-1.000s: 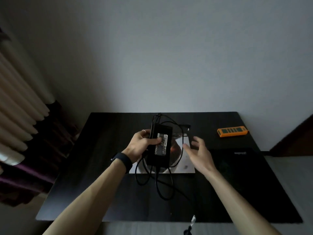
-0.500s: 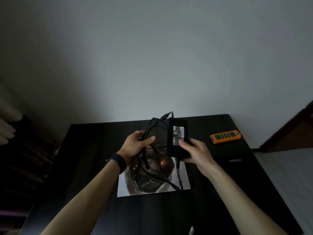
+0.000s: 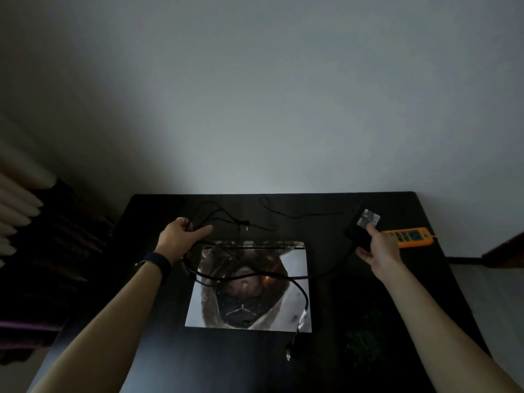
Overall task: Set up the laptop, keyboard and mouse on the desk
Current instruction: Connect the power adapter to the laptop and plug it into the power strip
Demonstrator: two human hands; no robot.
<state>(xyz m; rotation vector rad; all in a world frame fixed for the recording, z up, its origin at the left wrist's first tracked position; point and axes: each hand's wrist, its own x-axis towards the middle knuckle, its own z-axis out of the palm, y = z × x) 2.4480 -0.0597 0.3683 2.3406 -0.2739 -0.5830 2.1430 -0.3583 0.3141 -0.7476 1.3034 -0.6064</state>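
A closed laptop with a pictured lid lies in the middle of the black desk. My right hand holds a black power brick above the desk's back right, beside an orange power strip. My left hand grips a loop of the black cable over the back left. The cable runs across the laptop lid, and its plug lies near the front. No keyboard or mouse is visible.
A dark mouse pad covers the desk right of the laptop. Curtains hang at the left. A plain wall stands behind the desk. A dark piece of furniture sits at the far right.
My hands have drawn apart. The right hand carried the power brick to the right, toward the orange power strip. The left hand moved left with the cable, which now stretches over the laptop.
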